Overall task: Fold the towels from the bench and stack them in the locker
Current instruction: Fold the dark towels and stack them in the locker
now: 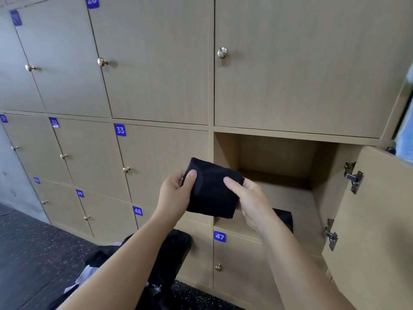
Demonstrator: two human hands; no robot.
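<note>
At frame centre, the left hand and right hand each pinch a side of a folded black towel, held before the open locker; another dark towel lies inside, lower right of centre

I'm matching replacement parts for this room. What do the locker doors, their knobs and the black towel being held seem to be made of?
Locker doors: probably laminated board, matte, with a fine printed-looking wood grain. Knobs: likely metal, polished brass-toned, showing bright reflections. Black towel: soft woven or terry cloth, matte, folding thickly between both hands.
</note>
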